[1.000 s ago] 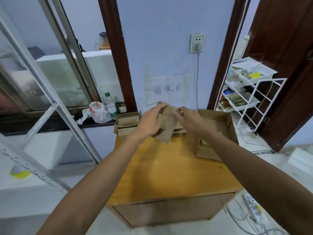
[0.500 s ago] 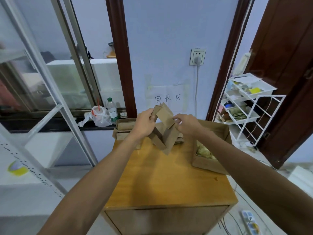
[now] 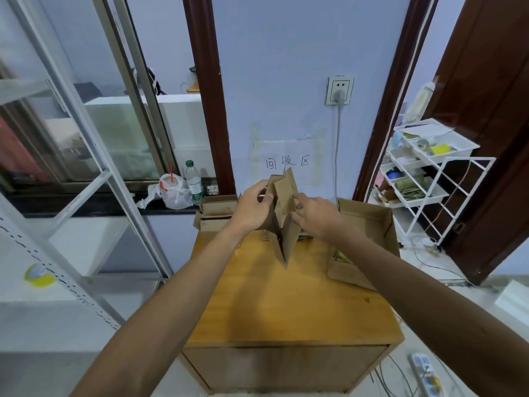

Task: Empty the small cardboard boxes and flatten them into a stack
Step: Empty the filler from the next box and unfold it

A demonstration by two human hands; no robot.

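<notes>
Within the last second the small cardboard box (image 3: 282, 224) had swung from a slanted hold to nearly upright, its walls folding in toward each other and a flap sticking up on top. It looked emptied and half collapsed, so flattening seemed well under way. The left hand (image 3: 252, 209) gripped its upper left edge with curled fingers, and the right hand (image 3: 316, 213) pinched the flap on the other side. The box hung between them, low over the back of the wooden surface (image 3: 286, 305), with more small boxes (image 3: 217, 210) waiting behind.
</notes>
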